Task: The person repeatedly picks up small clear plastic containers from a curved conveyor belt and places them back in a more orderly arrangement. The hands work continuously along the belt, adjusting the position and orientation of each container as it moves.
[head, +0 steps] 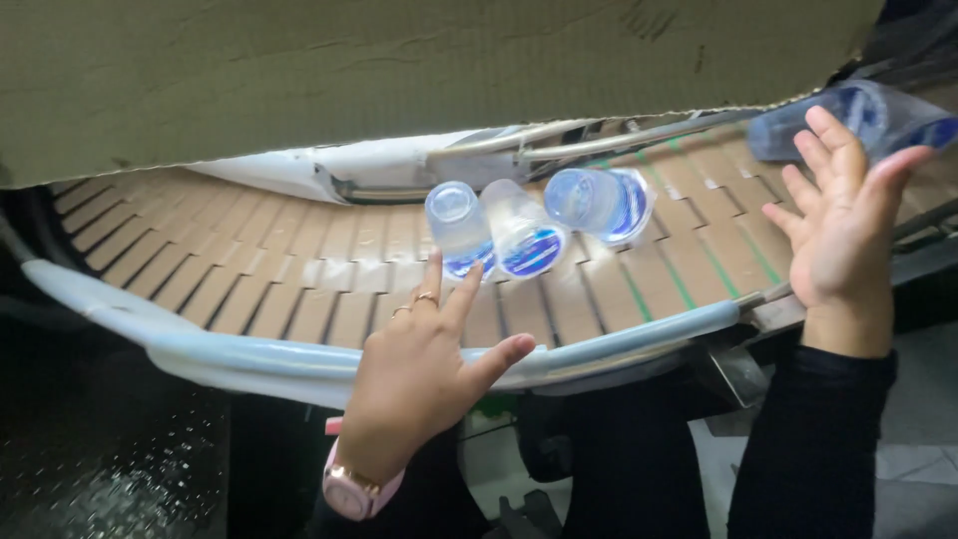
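Observation:
Three clear plastic cups with blue sealed lids lie on a curved brown slat conveyor (249, 269): the left cup (459, 228), the middle cup (523, 235) and the right cup (599, 203). My left hand (424, 374), with rings and a pink wristwatch, reaches over the guide rail with fingers spread, its fingertips close to the left cup but holding nothing. My right hand (843, 225) is raised with fingers apart beside a fourth cup (858, 118) at the top right; the fingertips overlap it, and I cannot tell if they touch.
A pale blue guide rail (249, 351) borders the belt's near edge. A large cardboard sheet (399, 70) overhangs the far side, with a white curved guide and metal rails (559, 145) beneath it. Dark metal floor plate (100, 459) lies lower left.

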